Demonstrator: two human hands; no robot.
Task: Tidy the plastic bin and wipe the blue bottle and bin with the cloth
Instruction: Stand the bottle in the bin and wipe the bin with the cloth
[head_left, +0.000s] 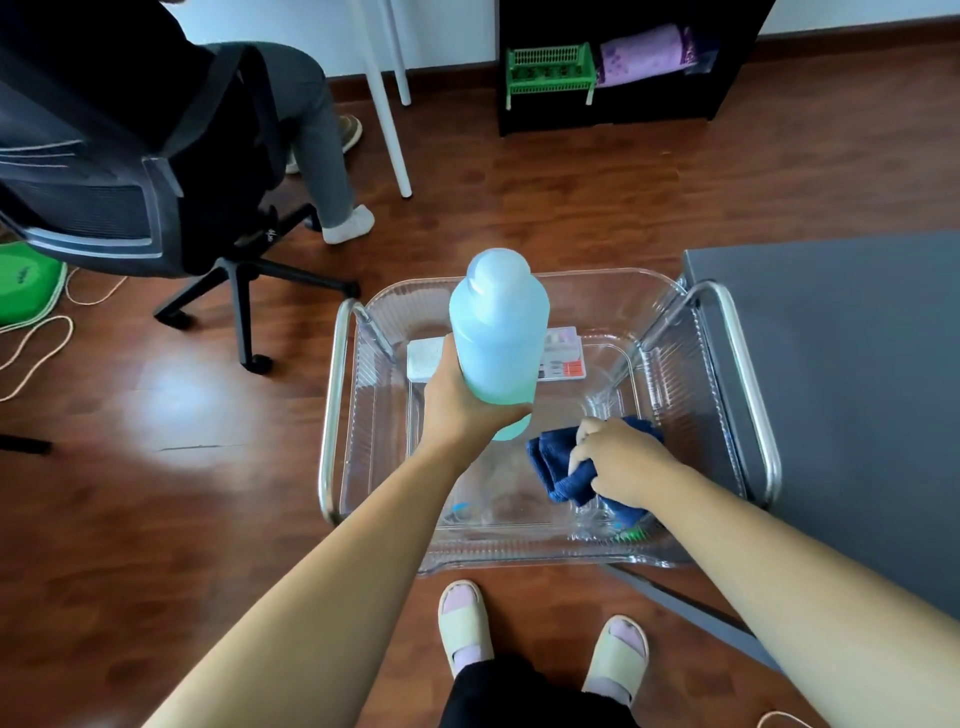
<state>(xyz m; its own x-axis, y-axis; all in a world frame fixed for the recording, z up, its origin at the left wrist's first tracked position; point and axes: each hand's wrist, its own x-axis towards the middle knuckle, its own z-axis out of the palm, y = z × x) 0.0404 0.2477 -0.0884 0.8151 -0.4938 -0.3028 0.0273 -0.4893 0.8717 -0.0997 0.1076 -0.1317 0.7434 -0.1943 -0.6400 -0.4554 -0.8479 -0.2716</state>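
Over wood floor, right of an office chair, grips the blue bottle upright above the clear plastic bin with left hand curled round its base, and clutches the navy cloth inside the bin's right side with right hand, fingers bunched into it.

Bright, even light, soft glare on the wooden floor, wide-angle bending at the edges.
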